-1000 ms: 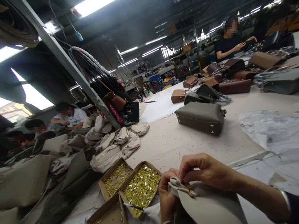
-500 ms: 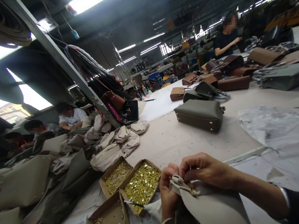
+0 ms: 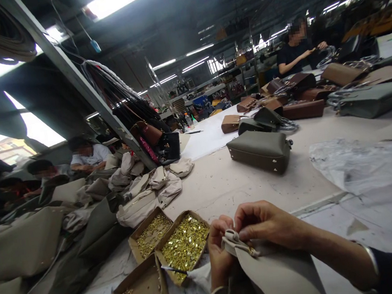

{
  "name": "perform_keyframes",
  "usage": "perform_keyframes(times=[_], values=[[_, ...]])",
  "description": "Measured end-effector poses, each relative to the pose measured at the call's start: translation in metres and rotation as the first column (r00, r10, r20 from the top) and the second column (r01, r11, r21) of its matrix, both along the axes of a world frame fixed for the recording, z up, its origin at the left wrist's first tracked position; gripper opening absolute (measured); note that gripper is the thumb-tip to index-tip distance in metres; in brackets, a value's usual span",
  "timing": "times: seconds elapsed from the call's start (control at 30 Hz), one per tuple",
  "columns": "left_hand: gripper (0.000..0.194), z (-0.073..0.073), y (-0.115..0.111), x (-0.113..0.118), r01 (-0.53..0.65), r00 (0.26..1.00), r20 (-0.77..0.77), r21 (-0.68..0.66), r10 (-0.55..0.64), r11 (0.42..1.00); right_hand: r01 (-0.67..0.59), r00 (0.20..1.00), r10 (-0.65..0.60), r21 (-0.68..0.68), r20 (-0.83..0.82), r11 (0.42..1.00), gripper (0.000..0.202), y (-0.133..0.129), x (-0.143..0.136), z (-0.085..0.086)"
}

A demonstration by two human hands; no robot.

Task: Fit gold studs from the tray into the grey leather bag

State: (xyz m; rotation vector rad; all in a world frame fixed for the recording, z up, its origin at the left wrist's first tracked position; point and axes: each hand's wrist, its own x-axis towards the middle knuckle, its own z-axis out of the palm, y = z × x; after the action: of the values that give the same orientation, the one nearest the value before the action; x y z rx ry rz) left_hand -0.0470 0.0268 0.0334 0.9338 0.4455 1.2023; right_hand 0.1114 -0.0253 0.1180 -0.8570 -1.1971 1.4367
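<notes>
Holding a grey-beige leather bag panel (image 3: 281, 274) upright at the near edge of the bench (image 3: 221, 182), the person works on its folded top corner, where one small brass fitting (image 3: 252, 252) already sits in the leather; whether it is fully fastened cannot be told, and no other fitting shows on this piece. Left hand (image 3: 218, 253): curled closed around the panel's left edge from behind, thumb up beside the fold, gripping the leather. Right hand (image 3: 268, 223): fingers bent over in a tight pinch on the folded tab, just above the fitting, wrist arched, forearm running in from the lower right; anything pinched besides the leather is hidden. Supply: three open cardboard boxes (image 3: 184, 245) of loose brass hardware just left of the hands, all well stocked. Judged stock position: a heap of similar unfinished panels (image 3: 26, 242) lies to the left, while finished olive handbags (image 3: 258, 151) stand further up the bench, so much work appears outstanding.
</notes>
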Motion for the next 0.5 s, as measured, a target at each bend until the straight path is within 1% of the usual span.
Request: perform_keyframes(times=[0.07, 0.13, 0.27, 0.37, 0.5], values=[[0.043, 0.001, -0.001, 0.000, -0.002, 1.000, 0.000, 0.001, 0.002, 1.000, -0.005, 1.000, 0.005, 0.012, 0.000, 1.000, 0.019, -0.001, 0.001, 0.000], [0.045, 0.005, -0.002, 0.000, -0.010, 1.000, -0.007, -0.002, 0.010, 1.000, -0.013, 1.000, 0.013, 0.026, 0.000, 1.000, 0.018, -0.001, 0.001, -0.001], [0.053, 0.023, -0.004, -0.001, 0.032, 0.997, -0.065, -0.021, -0.033, 0.999, -0.067, 0.997, 0.067, 0.000, -0.027, 0.998, 0.021, 0.000, 0.002, -0.004], [0.056, 0.034, -0.006, 0.000, 0.030, 0.996, -0.084, -0.040, -0.033, 0.999, -0.070, 0.997, 0.070, -0.029, -0.028, 0.997, 0.024, 0.001, 0.001, -0.004], [0.057, 0.035, -0.008, 0.003, 0.021, 0.999, -0.045, -0.051, -0.024, 0.998, -0.043, 0.999, 0.043, -0.055, 0.011, 0.998, 0.023, 0.000, -0.001, -0.003]])
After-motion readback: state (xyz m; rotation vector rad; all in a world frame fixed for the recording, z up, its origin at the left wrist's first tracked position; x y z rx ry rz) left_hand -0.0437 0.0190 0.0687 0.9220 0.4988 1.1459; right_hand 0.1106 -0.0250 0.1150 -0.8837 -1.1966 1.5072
